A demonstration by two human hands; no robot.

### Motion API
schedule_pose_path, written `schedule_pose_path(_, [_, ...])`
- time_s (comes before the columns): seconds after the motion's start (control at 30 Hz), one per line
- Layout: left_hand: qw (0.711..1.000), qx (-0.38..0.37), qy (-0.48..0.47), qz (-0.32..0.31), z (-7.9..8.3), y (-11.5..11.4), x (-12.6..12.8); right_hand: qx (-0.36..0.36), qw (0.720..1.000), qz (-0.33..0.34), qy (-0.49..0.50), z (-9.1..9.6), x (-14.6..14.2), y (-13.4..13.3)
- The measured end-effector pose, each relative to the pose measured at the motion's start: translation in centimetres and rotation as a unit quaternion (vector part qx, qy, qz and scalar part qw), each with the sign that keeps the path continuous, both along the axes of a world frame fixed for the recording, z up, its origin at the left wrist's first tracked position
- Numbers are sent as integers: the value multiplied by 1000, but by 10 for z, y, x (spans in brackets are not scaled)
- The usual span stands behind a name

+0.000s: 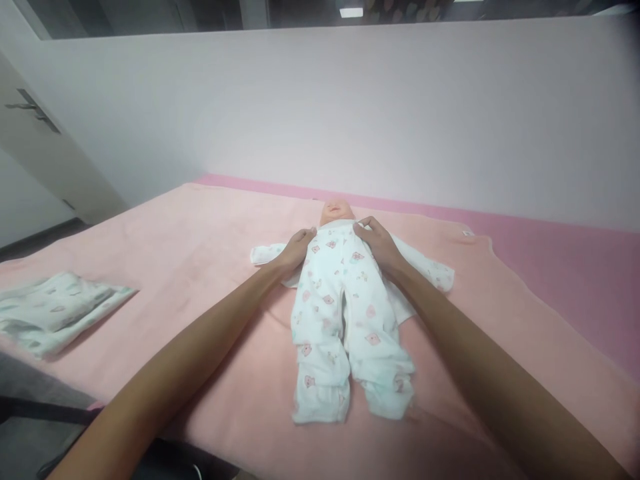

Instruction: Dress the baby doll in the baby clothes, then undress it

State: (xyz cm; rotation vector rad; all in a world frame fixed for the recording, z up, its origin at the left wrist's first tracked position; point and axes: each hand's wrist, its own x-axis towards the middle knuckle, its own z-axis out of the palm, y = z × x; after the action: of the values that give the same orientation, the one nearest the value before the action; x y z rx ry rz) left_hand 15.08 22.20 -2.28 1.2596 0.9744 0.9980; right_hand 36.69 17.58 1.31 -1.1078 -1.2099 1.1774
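Note:
A baby doll (338, 211) lies on its back with its head toward the wall. White printed baby pants (345, 280) cover its front from chest to feet, both legs pointing toward me. Under them a white long-sleeved baby top (427, 267) shows, its sleeves spread to either side. My left hand (299, 248) is closed on the left edge of the pants' waistband, thumb on top. At the right edge of the waistband my right hand (377, 241) pinches the cloth between thumb and fingers. The doll's arms and legs are hidden by the clothes.
A pink blanket (215, 267) covers the table, over a darker pink surface (565, 273). Folded white printed cloth (60, 307) lies at the far left. Behind stands a white wall (350, 113), with a door handle (33, 110) at upper left. A dark object (160, 460) is below the front edge.

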Motion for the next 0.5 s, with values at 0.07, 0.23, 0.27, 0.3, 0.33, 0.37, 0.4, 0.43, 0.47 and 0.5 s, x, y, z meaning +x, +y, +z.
schedule_pose_path(0.07, [999,-29,-35,-5,-9,6,0,-44,997,-12,60,-2,1,4])
schedule_pose_path(0.23, [999,32,36,-9,-12,0,-1,-97,991,-65,61,-23,12,-5])
schedule_pose_path(0.27, [997,53,59,-7,-10,-3,0,-106,991,-76,43,-27,15,-6])
schedule_pose_path(0.3, [994,74,79,-3,-9,-6,0,-114,990,-83,26,-32,19,-7])
schedule_pose_path(0.33, [991,93,98,1,-7,-9,1,-122,989,-87,11,-35,23,-6])
schedule_pose_path(0.37, [987,107,117,7,-6,-11,1,-130,988,-88,1,-38,26,-5])
schedule_pose_path(0.4, [984,117,136,13,-6,-13,2,-134,987,-84,1,-41,29,-4])
schedule_pose_path(0.43, [981,121,152,18,-5,-15,2,-136,988,-73,11,-43,31,-2])
schedule_pose_path(0.47, [979,119,163,21,-5,-16,3,-136,989,-56,31,-44,32,-1])
schedule_pose_path(0.5, [979,111,167,22,-5,-17,3,-133,989,-37,60,-44,32,-1])
